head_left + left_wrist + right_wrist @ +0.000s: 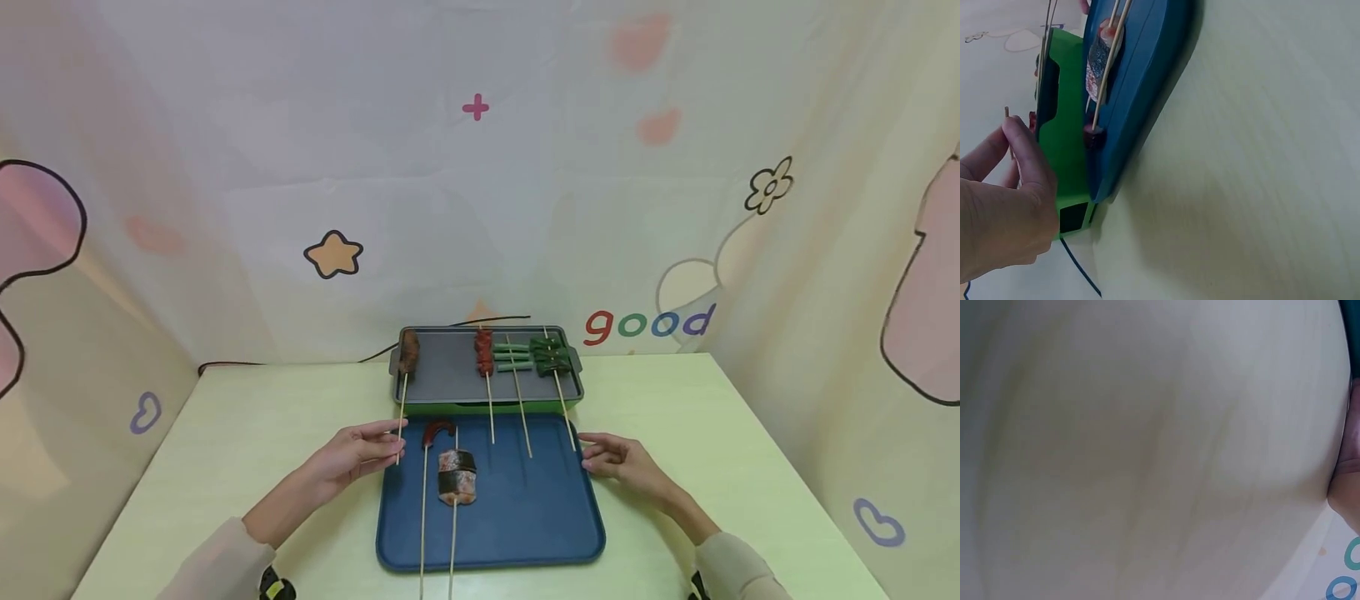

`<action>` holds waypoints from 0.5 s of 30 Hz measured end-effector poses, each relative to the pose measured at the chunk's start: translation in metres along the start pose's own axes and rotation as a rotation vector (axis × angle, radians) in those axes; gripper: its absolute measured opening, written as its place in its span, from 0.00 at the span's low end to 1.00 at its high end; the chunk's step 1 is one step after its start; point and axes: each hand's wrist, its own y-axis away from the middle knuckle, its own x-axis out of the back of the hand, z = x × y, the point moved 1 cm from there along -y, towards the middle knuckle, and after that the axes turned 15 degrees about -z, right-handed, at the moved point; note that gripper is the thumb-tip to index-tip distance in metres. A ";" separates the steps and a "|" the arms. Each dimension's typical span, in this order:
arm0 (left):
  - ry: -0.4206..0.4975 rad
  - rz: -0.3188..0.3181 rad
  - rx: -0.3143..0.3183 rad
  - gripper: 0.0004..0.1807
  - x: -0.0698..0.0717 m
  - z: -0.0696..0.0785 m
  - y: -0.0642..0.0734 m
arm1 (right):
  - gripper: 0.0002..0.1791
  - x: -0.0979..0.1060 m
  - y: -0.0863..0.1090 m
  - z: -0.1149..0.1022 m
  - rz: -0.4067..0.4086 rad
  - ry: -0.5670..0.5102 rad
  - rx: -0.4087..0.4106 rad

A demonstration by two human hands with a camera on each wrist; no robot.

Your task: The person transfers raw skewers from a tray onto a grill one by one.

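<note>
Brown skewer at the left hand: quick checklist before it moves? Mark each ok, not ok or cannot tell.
1. Left hand pinches the brown skewer by its stick: ok.
2. Brown skewer apart from the red skewer: ok.
3. Brown food touching the grill plate: cannot tell.
4. Right hand, at the blue tray's right edge, gripping it: cannot tell.
5. No sticks past the tray's front edge: not ok, two sticks jut out.
</note>
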 end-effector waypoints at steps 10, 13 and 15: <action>0.035 0.048 -0.003 0.31 0.000 -0.002 -0.010 | 0.30 -0.001 0.001 -0.001 -0.013 -0.004 0.030; 0.048 0.054 -0.010 0.31 0.001 -0.004 -0.012 | 0.30 -0.001 0.002 -0.001 -0.007 0.000 0.021; 0.052 0.061 -0.010 0.30 0.001 -0.005 -0.014 | 0.30 -0.002 0.002 -0.001 -0.004 -0.001 0.016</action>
